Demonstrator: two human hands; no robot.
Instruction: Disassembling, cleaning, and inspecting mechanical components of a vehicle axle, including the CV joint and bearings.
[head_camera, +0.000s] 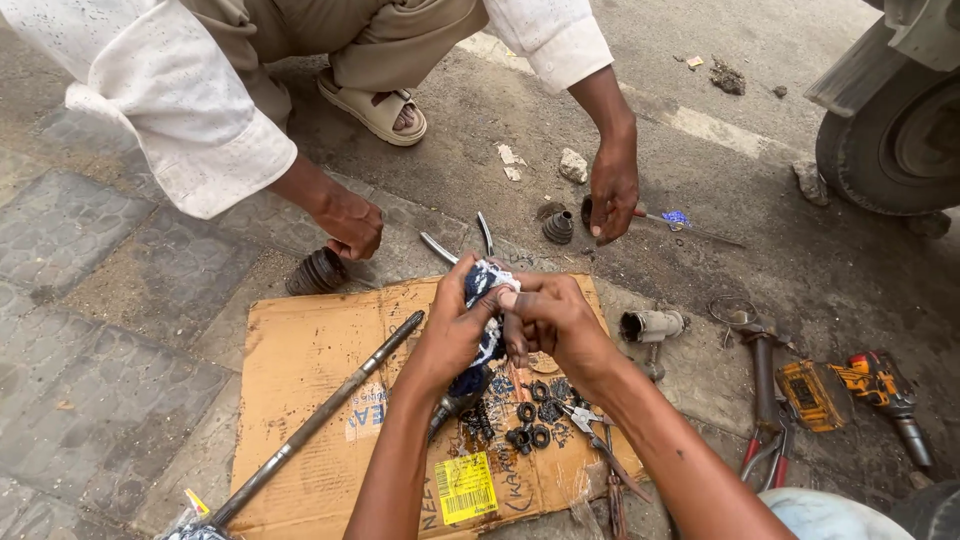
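With both hands, left (455, 335) and right (550, 318), clamped together on the blue-and-white rag (484, 283) above the cardboard (310, 360), keep the wipe tight and over the sheet, so nothing falls among the black rings (530, 425).

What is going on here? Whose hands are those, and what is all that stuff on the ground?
The camera sits on a person's head and looks down, so the two bare arms from the bottom are theirs. Their left hand and right hand grip a blue-and-white cloth together. Below lies a sheet of cardboard with a long metal shaft and small black rings. Pliers and an orange tool lie to the right. Another person in a white shirt crouches opposite, beside a black rubber boot.
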